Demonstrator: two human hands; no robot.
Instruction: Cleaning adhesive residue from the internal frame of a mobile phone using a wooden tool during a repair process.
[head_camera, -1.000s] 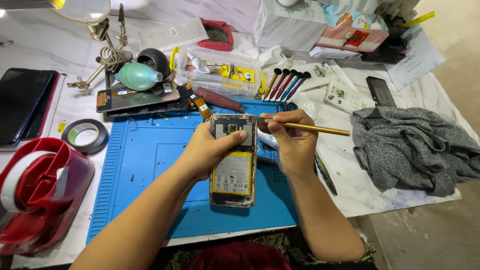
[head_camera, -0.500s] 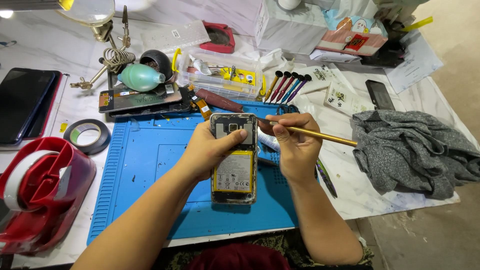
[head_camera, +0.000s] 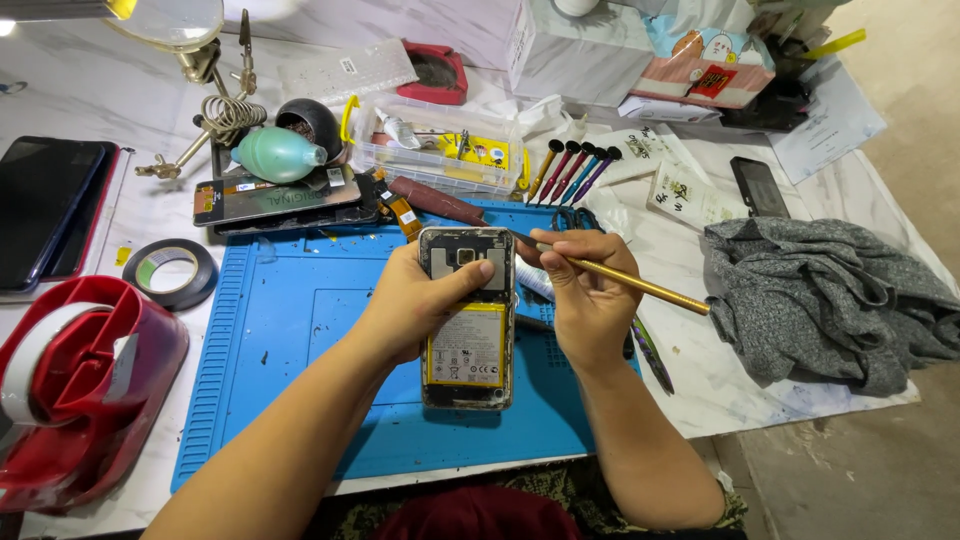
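Head view: the left hand (head_camera: 415, 300) is gripping an opened phone (head_camera: 467, 315) over the blue mat (head_camera: 290, 340), thumb across its top, while right hand (head_camera: 590, 295) fingers are pinching a gold tool (head_camera: 640, 287) just beside it.

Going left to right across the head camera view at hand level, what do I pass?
Red tape dispenser → blue mat → left hand → opened phone → right hand → gold-handled tool → grey cloth.

Beyond my hands, a white marble-patterned tabletop (head_camera: 90, 90) stretches away; bare concrete floor (head_camera: 900, 470) lies to my right.
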